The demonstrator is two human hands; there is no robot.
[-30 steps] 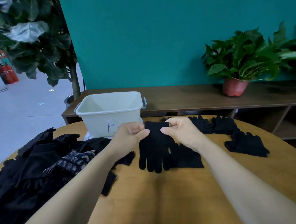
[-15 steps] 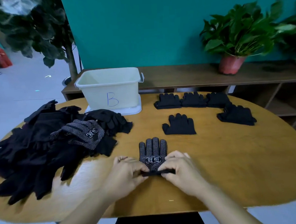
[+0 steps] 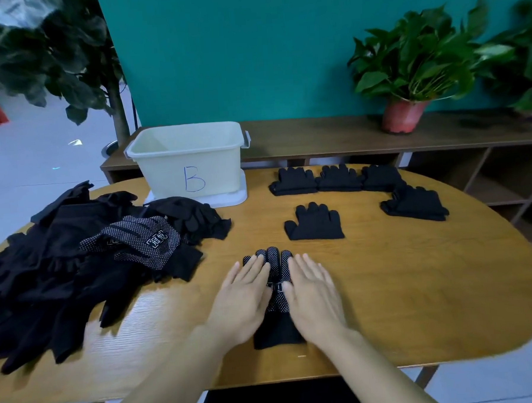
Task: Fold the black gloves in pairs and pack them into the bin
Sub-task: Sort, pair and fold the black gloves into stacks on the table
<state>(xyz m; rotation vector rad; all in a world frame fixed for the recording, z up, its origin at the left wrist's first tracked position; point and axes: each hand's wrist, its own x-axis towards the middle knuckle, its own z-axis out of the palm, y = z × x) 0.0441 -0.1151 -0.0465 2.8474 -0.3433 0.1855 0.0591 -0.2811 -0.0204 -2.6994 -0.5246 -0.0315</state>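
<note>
Pressing both palms flat, we smooth a dotted black glove [image 3: 277,296] against the wooden worktop [image 3: 402,302], near its front edge. Our left hand [image 3: 243,298] lies on the glove's left side and our right hand [image 3: 314,294] on its right, fingers spread and flat. Neither hand has a grip on anything; they only press down. The glove's fingertips point away from us and its plain cuff lies nearest us.

To our left sits a loose heap of black gloves [image 3: 77,266]. Beyond our hands a single flat glove [image 3: 315,222] waits, and folded pairs [image 3: 337,179] line the far edge. A pale bin marked B [image 3: 189,165] stands at the back left; it looks empty, though we cannot see its bottom.

We judge the glove light, soft and floppy, its dotted face slightly tacky. It should hold best pinched at the cuff corners, or lifted by both edges once folded.
</note>
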